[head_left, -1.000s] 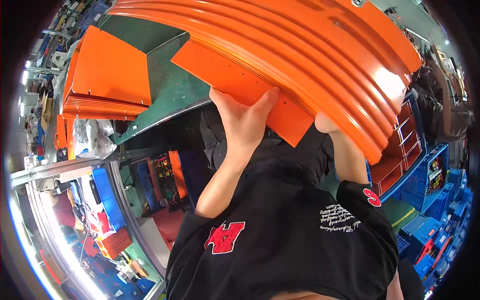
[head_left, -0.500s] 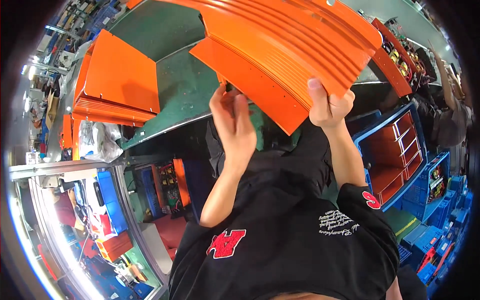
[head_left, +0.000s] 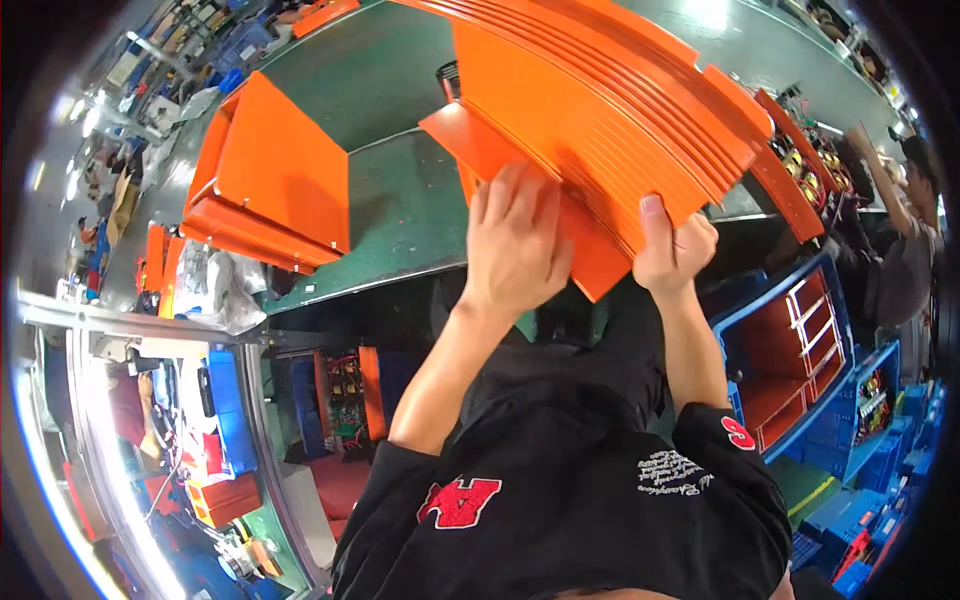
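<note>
A large orange metal panel (head_left: pixel 530 95) with ribbed lines and a folded flange is held tilted above the bench edge. My right hand (head_left: pixel 675 245) grips its right end, thumb on the near face and fingers curled behind. My left hand (head_left: pixel 515 240) is at the flange (head_left: pixel 590 245), back of the hand toward me, fingers slightly apart and bent against the orange surface; they look a little blurred. A small dark cylindrical object (head_left: pixel 447 80) shows behind the panel's left part.
Folded orange panels (head_left: pixel 275 170) stand on the green bench (head_left: pixel 390 200) at left, above a clear plastic bag (head_left: pixel 225 290). At right are a blue crate (head_left: pixel 775 330) holding reddish-brown parts and an orange unit with wiring (head_left: pixel 800 165). Another person (head_left: pixel 905 220) stands at far right.
My left hand has moved right and up from beside the flange's left end onto the flange. The panel has tilted and shifted slightly right, still in my right hand.
</note>
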